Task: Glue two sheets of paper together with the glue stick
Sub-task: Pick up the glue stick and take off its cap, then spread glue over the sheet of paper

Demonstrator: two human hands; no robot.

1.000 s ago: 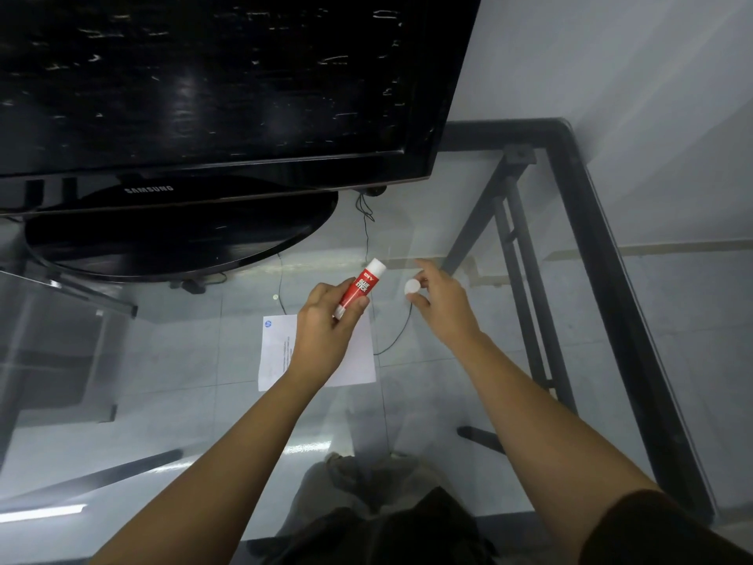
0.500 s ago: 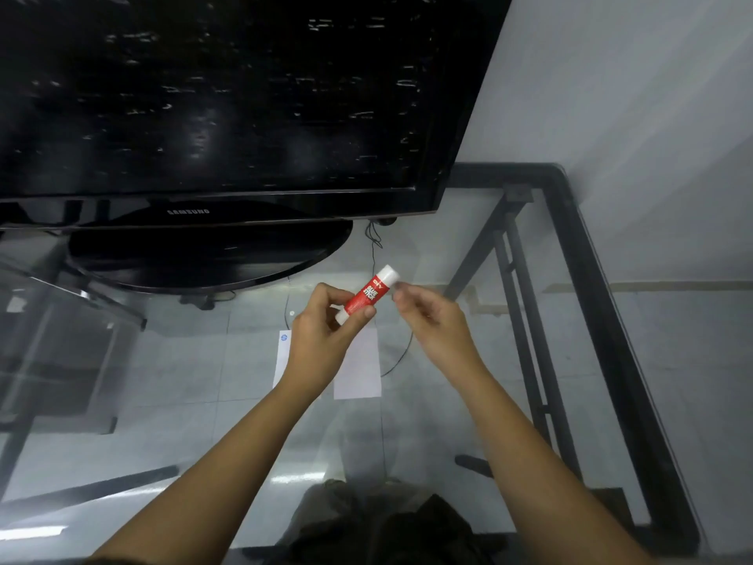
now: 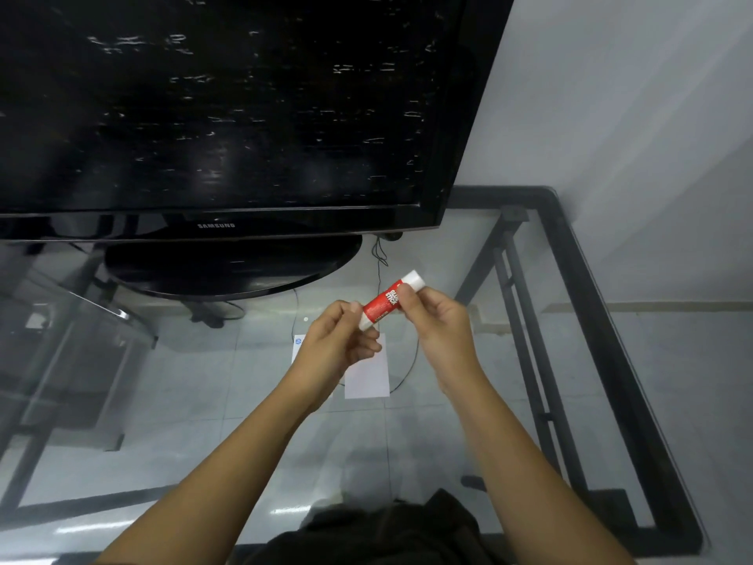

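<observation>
A red and white glue stick [image 3: 385, 302] is held tilted above the glass table, its white cap end pointing up and to the right. My left hand [image 3: 336, 346] pinches its lower white end. My right hand [image 3: 438, 322] grips the upper part just below the cap. White paper [image 3: 366, 375] lies flat on the glass under my hands, partly hidden by my left hand; I cannot tell whether it is one sheet or two.
A black television [image 3: 228, 116] on an oval base [image 3: 232, 267] stands at the back of the glass table [image 3: 570, 254], whose black metal frame runs along the right. A thin black cable [image 3: 407, 377] trails beside the paper. A wall rises at the right.
My right hand, which held the white cap apart from the stick, has come onto the glue stick, and the cap now sits on its end. Both hands rose slightly.
</observation>
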